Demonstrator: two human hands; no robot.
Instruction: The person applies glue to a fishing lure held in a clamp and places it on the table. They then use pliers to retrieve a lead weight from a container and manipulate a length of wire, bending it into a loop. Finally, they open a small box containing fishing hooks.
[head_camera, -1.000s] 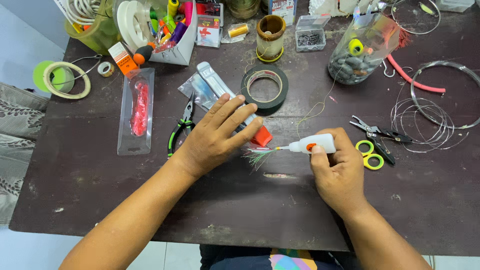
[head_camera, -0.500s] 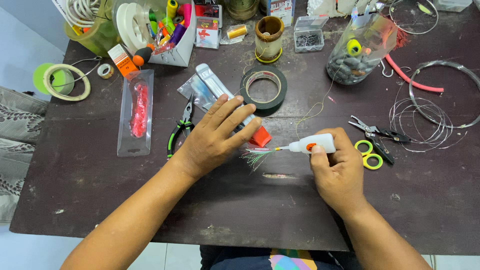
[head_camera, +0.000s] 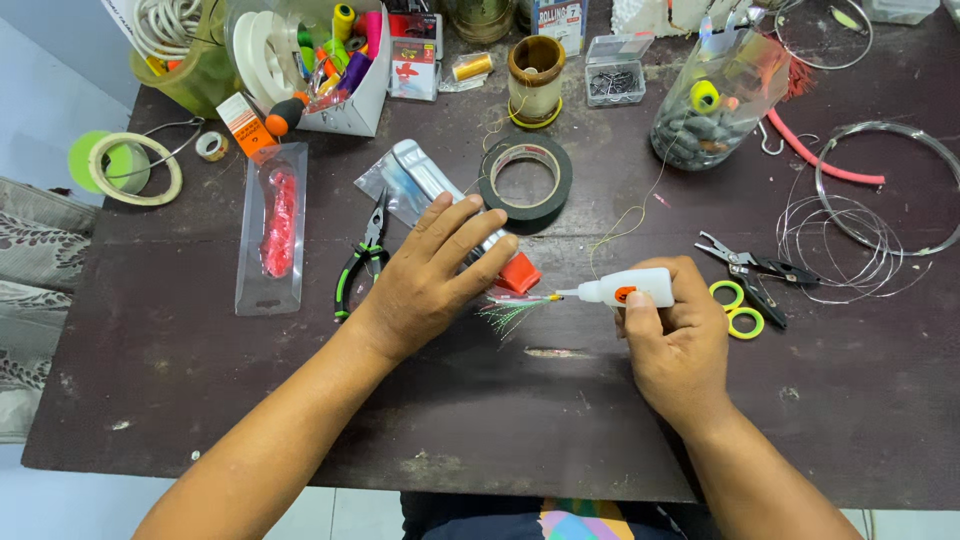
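Right hand (head_camera: 680, 340), fingers clamped on white glue bottle (head_camera: 630, 289), is pointing its nozzle at nine o'clock onto tinsel lure (head_camera: 515, 305). Left hand (head_camera: 430, 280), fingers together, is pinning it mid-surface. Risk: glue likely bonding fingertips to lure.

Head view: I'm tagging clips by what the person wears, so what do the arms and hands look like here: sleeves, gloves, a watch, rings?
Both forearms are bare up to the frame edge, with no sleeves in view. The left hand and right hand wear no gloves; no watch, bracelet or ring shows. Nails are short and unpainted. At the bottom edge a strip of multicoloured patterned clothing shows.
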